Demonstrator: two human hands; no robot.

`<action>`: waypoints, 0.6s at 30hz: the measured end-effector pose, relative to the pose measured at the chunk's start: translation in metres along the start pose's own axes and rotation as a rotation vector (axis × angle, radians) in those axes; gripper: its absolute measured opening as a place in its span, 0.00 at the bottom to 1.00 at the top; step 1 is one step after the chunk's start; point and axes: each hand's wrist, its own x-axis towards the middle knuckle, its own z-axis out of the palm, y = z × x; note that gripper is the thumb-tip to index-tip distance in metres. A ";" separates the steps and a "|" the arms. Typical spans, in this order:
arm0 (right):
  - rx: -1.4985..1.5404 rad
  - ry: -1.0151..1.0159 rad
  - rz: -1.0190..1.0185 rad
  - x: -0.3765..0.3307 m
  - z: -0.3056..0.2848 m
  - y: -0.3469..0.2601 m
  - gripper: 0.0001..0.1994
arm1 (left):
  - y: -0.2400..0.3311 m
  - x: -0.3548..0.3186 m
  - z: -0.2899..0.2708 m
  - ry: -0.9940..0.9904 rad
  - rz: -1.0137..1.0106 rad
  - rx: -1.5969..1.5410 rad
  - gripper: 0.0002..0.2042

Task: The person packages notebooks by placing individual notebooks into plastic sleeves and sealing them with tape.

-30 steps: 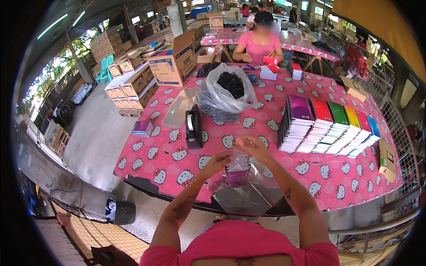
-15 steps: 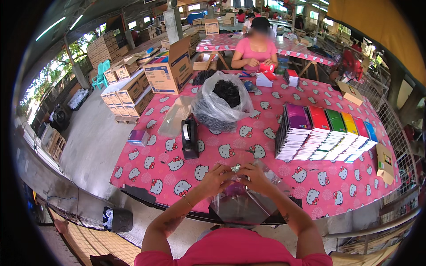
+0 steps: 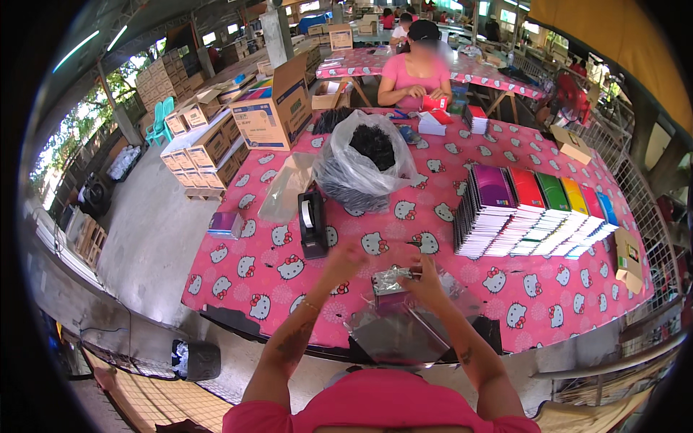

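In front of me at the table's near edge lies a small block in a clear plastic bag (image 3: pixel 390 283), its top glinting and some purple showing through. My right hand (image 3: pixel 424 284) is closed on the bag's plastic at the block's right side. Off to the left of the block, my left hand (image 3: pixel 346 261) is raised and smeared by motion, so its fingers do not read clearly. It is nearest to a black tape dispenser (image 3: pixel 313 234) with a roll of clear tape. More clear plastic sheeting (image 3: pixel 404 335) spreads between my forearms.
Several stacks of spiral notebooks (image 3: pixel 494 216) stand at right. Beyond the dispenser sits a plastic sack (image 3: pixel 354 177) of black coils, by a clear bag (image 3: pixel 285 191). Small notebooks (image 3: pixel 226 224) lie at left, an open carton (image 3: pixel 271 119) farther back. Across the table, a person (image 3: pixel 415 79) handles red notebooks.
My left hand has left the plastic and moved left toward the tape dispenser. My right hand stays at the bag, shifted slightly right, and the block's glinting top now shows.
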 end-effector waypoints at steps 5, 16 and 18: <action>0.044 0.009 0.027 -0.001 0.016 0.004 0.29 | -0.094 0.000 -0.093 0.403 -0.535 -0.011 0.14; 0.121 -0.006 0.134 0.000 0.004 0.025 0.30 | -0.091 -0.038 -0.061 0.546 -0.447 -0.182 0.11; 0.135 -0.014 0.143 0.001 0.006 0.029 0.31 | -0.084 -0.026 -0.093 0.350 -0.328 0.509 0.09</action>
